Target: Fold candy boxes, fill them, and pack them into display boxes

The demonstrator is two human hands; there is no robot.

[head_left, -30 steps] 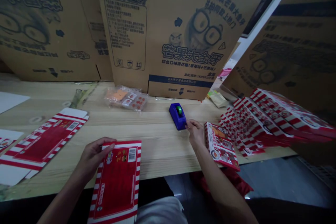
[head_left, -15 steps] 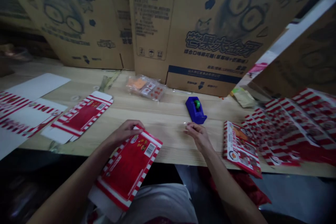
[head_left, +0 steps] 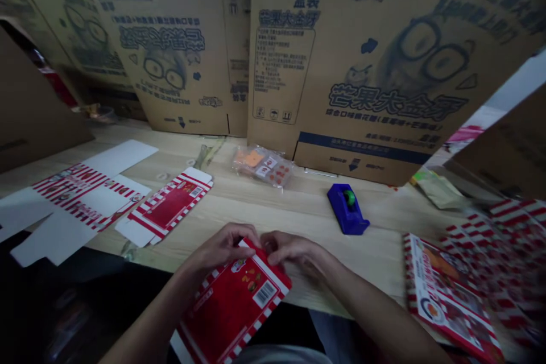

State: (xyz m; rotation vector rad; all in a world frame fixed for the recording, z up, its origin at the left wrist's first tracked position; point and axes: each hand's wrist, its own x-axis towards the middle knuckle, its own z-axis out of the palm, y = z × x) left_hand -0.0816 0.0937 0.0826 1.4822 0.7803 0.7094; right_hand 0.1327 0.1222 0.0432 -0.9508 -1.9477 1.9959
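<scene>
A red cardboard box (head_left: 234, 301) with striped red-and-white edges and a barcode tilts over the table's front edge. My left hand (head_left: 228, 247) is closed around its upper left corner, thumb on the printed face. At the upper end of the box, my right hand (head_left: 290, 250) has its fingers bent and pressed on the edge, thumb in front. Any tape under those fingertips is hidden. Behind the right hand stands a blue tape dispenser (head_left: 347, 210) with a green core.
A similar flat box (head_left: 170, 205) and an unfolded white-and-red carton (head_left: 89, 193) lie at left. A clear bag of small items (head_left: 264, 166) lies by tall cardboard cartons (head_left: 362, 68). At right are a printed box (head_left: 447, 290) and striped packages (head_left: 490, 261).
My right hand has moved left from beside the dispenser, with a small clear piece at its fingertips, to the box's upper edge. The view has shifted, so the table items appear further right.
</scene>
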